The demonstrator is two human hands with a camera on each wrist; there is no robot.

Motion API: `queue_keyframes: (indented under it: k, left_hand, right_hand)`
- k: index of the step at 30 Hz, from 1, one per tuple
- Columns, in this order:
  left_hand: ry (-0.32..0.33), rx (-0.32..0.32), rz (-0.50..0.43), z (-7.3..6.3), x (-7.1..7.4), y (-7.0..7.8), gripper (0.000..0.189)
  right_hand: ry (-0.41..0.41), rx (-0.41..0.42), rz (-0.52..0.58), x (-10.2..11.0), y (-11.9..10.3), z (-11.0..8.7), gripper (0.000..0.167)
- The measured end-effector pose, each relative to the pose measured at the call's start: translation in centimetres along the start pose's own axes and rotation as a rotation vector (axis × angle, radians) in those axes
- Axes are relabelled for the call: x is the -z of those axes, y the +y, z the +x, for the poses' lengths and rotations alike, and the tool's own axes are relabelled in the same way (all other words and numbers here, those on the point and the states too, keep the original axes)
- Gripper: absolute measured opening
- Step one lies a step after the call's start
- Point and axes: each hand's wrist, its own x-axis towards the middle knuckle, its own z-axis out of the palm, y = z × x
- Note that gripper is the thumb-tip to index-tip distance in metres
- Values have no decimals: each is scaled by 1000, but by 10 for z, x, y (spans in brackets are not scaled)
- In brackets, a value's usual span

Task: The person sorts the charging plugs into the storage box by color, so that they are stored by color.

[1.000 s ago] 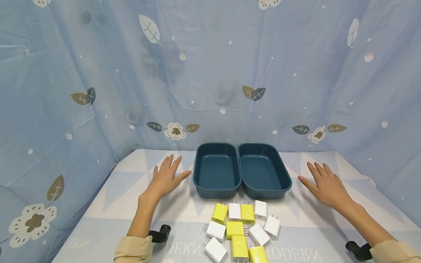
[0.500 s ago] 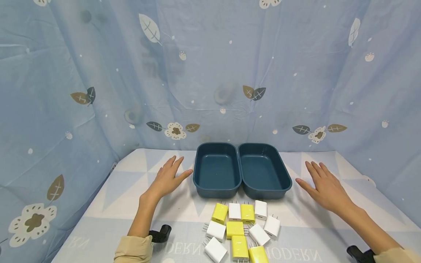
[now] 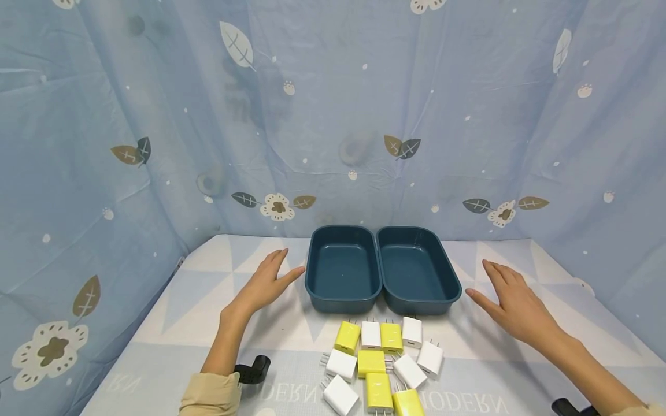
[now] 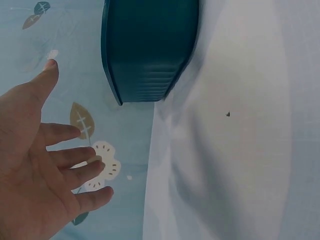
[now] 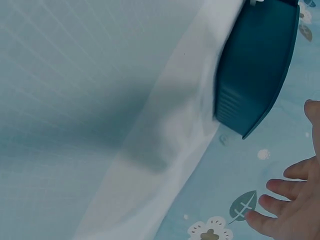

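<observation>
My left hand (image 3: 262, 284) hovers over the table left of two dark blue bins, fingers extended and thumb spread toward the left bin (image 3: 344, 306). On the other side my right hand (image 3: 517, 301) is held the same way beside the right bin (image 3: 420, 307). Neither hand holds anything. Both bins stand side by side with bare insides. In front of them lies a cluster of charger plugs, some yellow like this yellow charger (image 3: 379, 393), others white like this white charger (image 3: 340, 395). The left wrist view shows my left palm (image 4: 30, 175) with fingers apart.
A pale patterned cloth covers the table (image 3: 198, 323). Behind it and along the sides hangs a blue curtain (image 3: 333, 115) with leaves and flowers. A black wrist strap (image 3: 253, 370) sits on the left forearm.
My right hand has shifted slightly left and toward me, nearer the right bin. The left hand has turned a little, its fingers closer together in view. Bins and chargers have stayed in place.
</observation>
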Motion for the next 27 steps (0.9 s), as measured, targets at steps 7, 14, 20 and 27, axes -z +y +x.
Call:
queue_keyframes:
  k: [7,14,20,27]
  left_hand:
    - [-3,-14,-29,1,-1,0,86]
    - [7,-20,-68,2,-3,1,88]
    - [12,-17,-99,2,-5,3,88]
    - [32,-30,-133,2,-9,6,84]
  right_hand:
    - [2,1,34,2,-7,-7,81]
    - [39,35,67,4,-14,-12,77]
    - [53,52,102,3,-20,-16,72]
    - [131,111,107,-2,-23,-23,68]
